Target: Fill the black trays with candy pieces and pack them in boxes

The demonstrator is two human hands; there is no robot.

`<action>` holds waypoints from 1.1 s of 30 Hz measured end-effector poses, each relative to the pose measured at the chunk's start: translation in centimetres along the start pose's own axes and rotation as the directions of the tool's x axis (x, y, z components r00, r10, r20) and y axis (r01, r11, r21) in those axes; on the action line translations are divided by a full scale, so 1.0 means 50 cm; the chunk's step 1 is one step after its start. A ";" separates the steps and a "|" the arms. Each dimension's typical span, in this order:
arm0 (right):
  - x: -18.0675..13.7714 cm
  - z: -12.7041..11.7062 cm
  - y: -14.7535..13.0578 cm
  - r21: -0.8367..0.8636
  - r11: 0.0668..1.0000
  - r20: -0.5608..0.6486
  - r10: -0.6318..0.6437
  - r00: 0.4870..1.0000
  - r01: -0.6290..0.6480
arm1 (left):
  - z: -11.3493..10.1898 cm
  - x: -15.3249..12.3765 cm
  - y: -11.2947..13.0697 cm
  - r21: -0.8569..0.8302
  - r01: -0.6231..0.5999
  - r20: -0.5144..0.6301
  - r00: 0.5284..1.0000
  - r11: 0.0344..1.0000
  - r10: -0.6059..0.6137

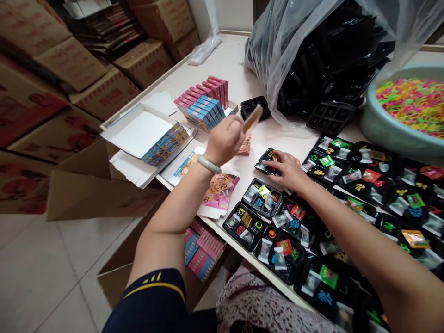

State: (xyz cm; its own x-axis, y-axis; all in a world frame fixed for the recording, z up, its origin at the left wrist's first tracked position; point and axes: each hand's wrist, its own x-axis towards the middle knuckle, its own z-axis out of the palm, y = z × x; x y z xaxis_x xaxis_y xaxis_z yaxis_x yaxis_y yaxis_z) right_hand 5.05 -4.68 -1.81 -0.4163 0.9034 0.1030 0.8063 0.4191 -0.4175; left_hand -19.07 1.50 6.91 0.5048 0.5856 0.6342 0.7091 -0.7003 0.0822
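My left hand (225,138) is closed around a small cardboard box (252,119), held tilted above the table; its brownish side shows, slightly blurred. Under the fingers of my right hand (289,172) is a black compartment tray (264,157) with small coloured pieces in it, gripped at its near side. Beneath the left hand lies a pink printed box (244,145), partly hidden. Flat pink cartons (219,192) lie at the table edge by my left forearm. Filled black trays (262,196) with wrapped sweets and coloured plastic shapes sit close to my right hand.
Pink and blue boxes (204,108) stand in rows beyond my left hand. At left is an open display carton (138,132). A clear bag of black trays (322,60) and a basin (373,118) of coloured rings stand behind. Below the edge, an open carton (121,273) holds packed boxes.
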 end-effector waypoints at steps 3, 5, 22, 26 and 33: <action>-0.026 -0.029 -0.008 -0.019 0.999 -0.013 -0.034 0.999 0.034 | 0.039 -0.004 0.044 -0.069 -0.118 0.130 0.983 0.991 0.126; -0.049 -0.045 -0.006 -0.033 0.998 -0.005 -0.047 0.999 0.047 | 0.077 -0.015 0.070 -0.151 -0.125 0.211 0.965 0.981 0.156; 0.008 0.009 0.015 0.040 0.991 -0.121 -0.125 0.985 0.131 | 0.140 -0.068 -0.003 -0.543 0.465 0.475 0.857 0.700 -0.200; 0.023 0.020 0.023 0.065 0.978 -0.121 -0.189 0.974 0.198 | 0.152 -0.062 -0.016 -0.589 0.521 0.514 0.832 0.618 -0.211; 0.031 0.024 0.031 0.088 0.973 -0.099 -0.206 0.974 0.214 | 0.153 -0.061 -0.028 -0.655 0.546 0.576 0.808 0.522 -0.122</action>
State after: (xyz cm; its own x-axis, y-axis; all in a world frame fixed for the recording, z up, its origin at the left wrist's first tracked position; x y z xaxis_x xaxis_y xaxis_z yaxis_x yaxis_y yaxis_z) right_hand 5.13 -2.77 -3.40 -0.5294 0.8024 0.2757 0.6581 0.5934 -0.4635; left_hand -17.83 3.79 -1.04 0.6051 0.7939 0.0594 0.3234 -0.3132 0.8929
